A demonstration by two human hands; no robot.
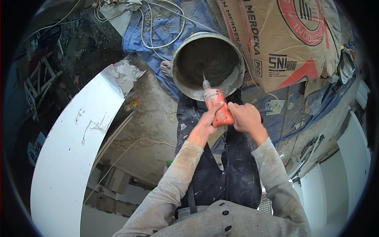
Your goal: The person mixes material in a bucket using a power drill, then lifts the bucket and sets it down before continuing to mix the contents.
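An orange-red electric drill (215,103) is gripped from both sides, pointing away from me. My left hand (206,123) wraps the left side of its body, and my right hand (245,119) is closed around the handle end on the right. From the drill's chuck a thin shaft runs down into a bucket (185,90) that stands just ahead of my legs. Grey wet mortar (211,59) fills part of the bucket, with swirl marks on its surface. The shaft's lower end is hidden in the mortar.
Large paper cement bags (288,39) stand right of the bucket. A blue tarp (164,23) with a looped pale cable (182,23) lies behind it. A long white panel (75,130) curves along the left. A bare foot (165,68) shows beside the bucket.
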